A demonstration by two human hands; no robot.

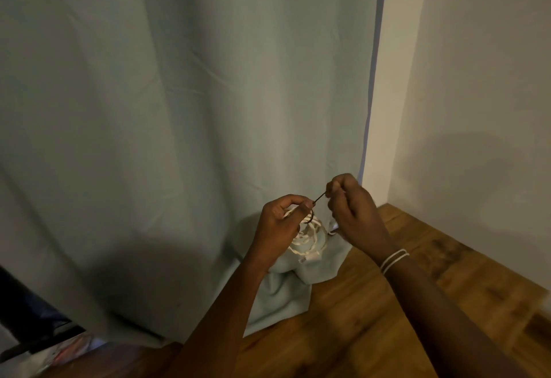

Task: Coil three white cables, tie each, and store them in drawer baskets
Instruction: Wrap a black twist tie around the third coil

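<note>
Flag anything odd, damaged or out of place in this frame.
Nothing stands out. The left hand holds the coiled white cable, and the right hand pulls a dark tie taut. The curtain bunches on the wooden floor.

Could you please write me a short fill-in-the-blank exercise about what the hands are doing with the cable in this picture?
1. The left hand grips a coiled ____ cable.
2. The right hand pinches a thin dark tie stretched between the two ____.
3. Two pale bands sit on the ____ wrist.
4. Behind the hands hangs a pale green ____, reaching the wooden floor.

Missing words: white; hands; right; curtain
</note>
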